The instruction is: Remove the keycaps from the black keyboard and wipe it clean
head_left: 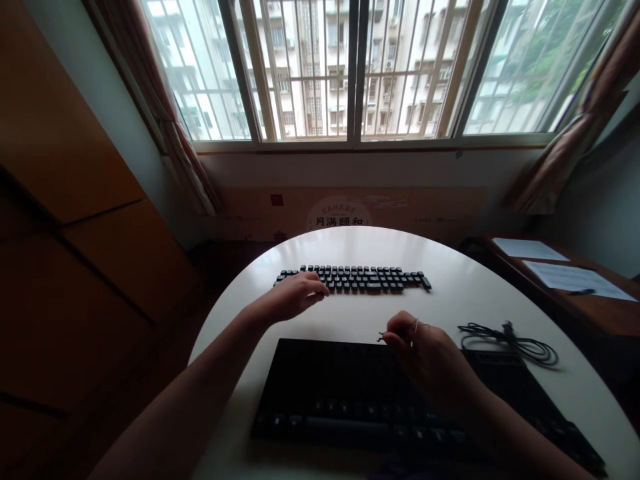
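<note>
Loose black keycaps [373, 279] lie in several rows on the white table. At the left part of these rows, my left hand [297, 295] reaches down with thumb and fingertips closed on a dark keycap [321, 294]. Over the black keyboard [325, 373], my right hand [417, 343] is closed around a small keycap puller; its thin prongs [381, 337] stick out past the fingertips, and the rest is hidden in the fist. Much of the keyboard's upper area looks bare of caps, while its lower rows still carry keys. My right forearm covers part of it.
A coiled black cable [520, 343] rests right of the keyboard. The round white table [240, 307] curves away toward a window wall. On the right, a brown side desk [520, 267] holds papers [575, 279] and a dark pen [581, 291]. Wooden cabinets [100, 267] stand on the left.
</note>
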### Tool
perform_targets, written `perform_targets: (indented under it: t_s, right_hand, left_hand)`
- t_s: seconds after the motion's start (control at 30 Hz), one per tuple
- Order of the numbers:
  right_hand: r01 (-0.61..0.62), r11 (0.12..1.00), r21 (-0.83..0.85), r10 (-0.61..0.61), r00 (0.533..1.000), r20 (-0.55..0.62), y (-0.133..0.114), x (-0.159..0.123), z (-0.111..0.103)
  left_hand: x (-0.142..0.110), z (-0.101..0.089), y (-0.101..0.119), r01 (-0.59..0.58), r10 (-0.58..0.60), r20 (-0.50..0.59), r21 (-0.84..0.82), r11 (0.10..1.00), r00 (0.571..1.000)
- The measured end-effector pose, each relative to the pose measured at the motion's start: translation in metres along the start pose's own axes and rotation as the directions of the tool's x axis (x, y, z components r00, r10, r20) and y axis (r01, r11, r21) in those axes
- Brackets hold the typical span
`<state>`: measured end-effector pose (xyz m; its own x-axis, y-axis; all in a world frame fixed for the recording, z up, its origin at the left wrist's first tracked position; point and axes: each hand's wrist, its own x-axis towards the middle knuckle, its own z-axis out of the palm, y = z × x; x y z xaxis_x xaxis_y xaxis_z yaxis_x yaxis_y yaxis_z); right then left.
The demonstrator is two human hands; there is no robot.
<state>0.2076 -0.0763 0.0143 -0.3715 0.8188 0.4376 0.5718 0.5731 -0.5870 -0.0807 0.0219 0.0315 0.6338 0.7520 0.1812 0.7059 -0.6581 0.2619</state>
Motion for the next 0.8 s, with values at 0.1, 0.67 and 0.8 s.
perform_targets:
  t_s: [0.1,0.67,0.8]
  right_hand:
    - [-0.036,0.999,0.041,0.034,0.998,0.044,0.001,0.000,0.004]
    - [-0.067,0.994,0.081,0.061,0.996,0.068,0.000,-0.001,0.002]
    - [-0.065,0.993,0.101,0.058,0.996,0.073,0.001,-0.001,0.002]
  left_hand:
    - [-0.004,-0.002,-0.015,0.066,-0.071,0.112,0.045,0.997,0.991]
    - [-0.009,-0.007,-0.038,0.235,-0.284,0.151,0.280,0.931,0.947]
    - [-0.009,-0.003,-0.047,0.245,-0.290,0.119,0.293,0.924,0.950]
